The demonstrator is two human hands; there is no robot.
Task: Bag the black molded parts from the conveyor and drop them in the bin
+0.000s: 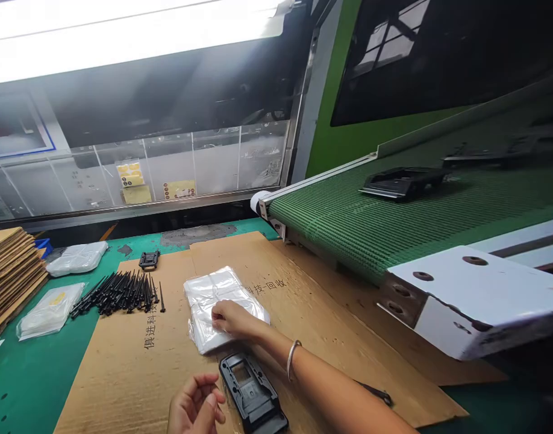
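Cardboard (118, 380) on the green surface (18, 386) carries a stack of clear bags (213, 282), with the right hand (234, 319) on top. Right grip: fingers curled; whether it pinches a bag cannot be told, as the fingertips are partly hidden. Left hand (196, 405): grip narrow, loosely curled, cut off by the lower edge, just beside a black plastic part (253, 392). Right forearm partly hides a dark item (379, 394).

Clear bags (212, 289), apparently tied, lie stacked beyond a black frame (253, 395).
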